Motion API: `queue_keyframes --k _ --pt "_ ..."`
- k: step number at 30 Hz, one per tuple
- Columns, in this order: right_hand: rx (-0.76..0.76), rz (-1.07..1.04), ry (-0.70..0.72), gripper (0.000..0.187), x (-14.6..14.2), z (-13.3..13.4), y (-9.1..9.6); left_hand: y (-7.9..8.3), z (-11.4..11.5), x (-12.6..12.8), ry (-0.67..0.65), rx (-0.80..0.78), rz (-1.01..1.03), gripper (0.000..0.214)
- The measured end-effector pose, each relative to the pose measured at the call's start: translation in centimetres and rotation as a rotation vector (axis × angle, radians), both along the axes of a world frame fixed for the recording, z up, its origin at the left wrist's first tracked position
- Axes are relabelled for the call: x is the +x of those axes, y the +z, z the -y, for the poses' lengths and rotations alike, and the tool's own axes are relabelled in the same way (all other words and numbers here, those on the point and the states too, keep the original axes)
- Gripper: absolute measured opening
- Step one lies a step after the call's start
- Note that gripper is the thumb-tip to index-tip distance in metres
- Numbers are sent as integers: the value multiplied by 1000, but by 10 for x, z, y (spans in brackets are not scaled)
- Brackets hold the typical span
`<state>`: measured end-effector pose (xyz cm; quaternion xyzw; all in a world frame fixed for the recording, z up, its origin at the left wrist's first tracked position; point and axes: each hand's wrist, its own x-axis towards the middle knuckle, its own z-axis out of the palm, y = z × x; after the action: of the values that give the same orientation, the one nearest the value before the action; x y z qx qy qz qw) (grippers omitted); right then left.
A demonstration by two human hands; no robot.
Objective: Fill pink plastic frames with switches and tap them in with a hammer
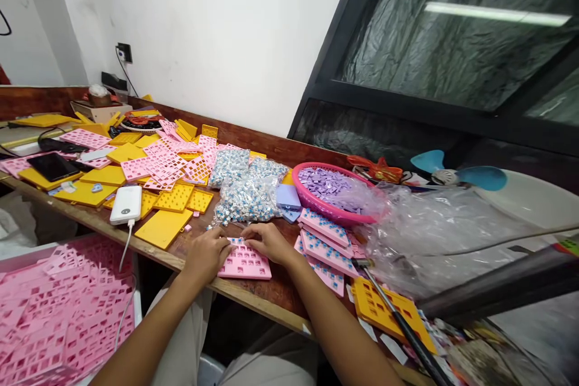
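Note:
A pink plastic grid tray [246, 264] lies near the front edge of the wooden table [280, 295], with a few small blue pieces set in its top row. My left hand [207, 253] rests on the tray's left end, fingers curled down onto it. My right hand [266, 241] presses on the tray's top edge, fingertips pinched together; what they hold is too small to make out. Just behind the hands lie clear bags of small blue-and-white pieces [246, 190].
Filled pink trays [325, 244] are stacked to the right, beside a pink basket of purple pieces [328, 190]. Yellow and pink trays [163, 175], a white power bank [125, 205] and a tablet [53, 166] cover the left. A hammer [398, 319] lies on a yellow tray. A bin of pink trays [58, 307] sits lower left.

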<state>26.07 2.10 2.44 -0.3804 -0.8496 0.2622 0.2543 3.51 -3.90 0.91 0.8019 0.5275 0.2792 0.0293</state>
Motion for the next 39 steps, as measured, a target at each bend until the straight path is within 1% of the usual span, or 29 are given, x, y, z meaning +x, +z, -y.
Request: queue_keyframes --k 3,5,8,11,14,17,20,25,28,30,32,36,39 --pt "14 -11 -23 18 0 -2 -3 -1 -1 -1 48 -82 110 24" --pt "60 -11 -69 17 -7 -6 -3 -2 -2 -3 34 -109 178 20" --pt "139 27 -120 17 -28 -20 -1 -6 -5 -3 -23 -120 256 15" --pt "181 123 -103 17 -57 -39 0 -7 -9 -3 -56 -128 293 13" --pt "192 212 -87 12 -81 -53 -2 -6 -12 -3 -35 -122 299 10" --pt "192 252 -82 17 -88 -54 -3 -5 -14 -4 -10 -155 320 11" --pt "175 242 -70 21 -73 -47 0 -3 -15 -5 -5 -210 349 15" --pt "117 113 -97 17 -20 -27 13 -3 -14 -5 27 -192 311 10" --pt "64 38 -124 12 4 -9 12 -4 -14 -6 11 -220 310 10" --pt "30 11 -134 12 13 1 7 -4 -14 -6 -10 -202 291 10" --pt "4 -9 -140 14 18 7 1 -3 -12 -5 -21 -152 245 10" --pt "-36 -44 -135 17 25 7 -2 -1 -9 1 1 -66 118 11" --pt "-32 -72 -123 17 27 7 -1 -2 -8 5 -9 -41 61 12"
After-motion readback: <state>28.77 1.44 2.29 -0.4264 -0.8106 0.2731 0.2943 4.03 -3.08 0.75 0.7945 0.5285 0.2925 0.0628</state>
